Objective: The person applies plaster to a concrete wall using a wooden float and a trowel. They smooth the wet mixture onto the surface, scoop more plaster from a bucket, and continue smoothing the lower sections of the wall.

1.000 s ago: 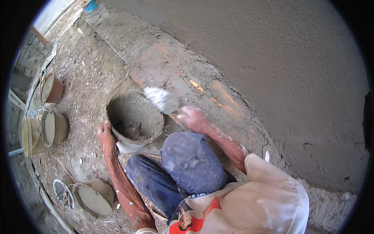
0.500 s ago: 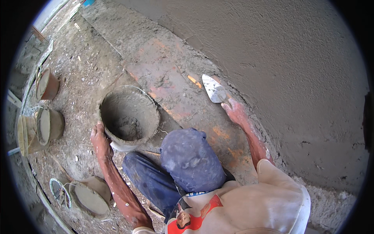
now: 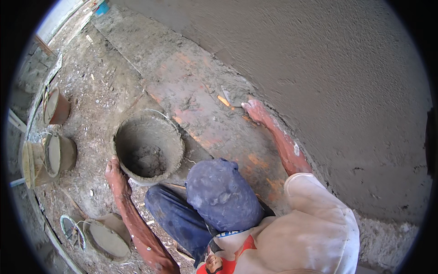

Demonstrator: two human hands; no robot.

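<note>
My left hand is closed on the near left rim of a round, mortar-caked bucket. The bucket tilts so that its mouth shows, and a lump of grey mortar lies at its bottom. My right hand is wrapped round the handle of a pointed trowel. Its blade lies low against the smeared board beside the foot of the wall, partly hidden among wet mortar. Most of the handle is covered by my fingers.
A freshly rendered grey wall rises along the right. Several mortar-crusted buckets stand at left, among them a reddish one and one with a wire handle. A blue container is at the far end. Debris litters the ground.
My right hand has moved up and left, and the trowel has turned from showing its broad blade to lying low at the board. My left hand stays on the bucket rim.
</note>
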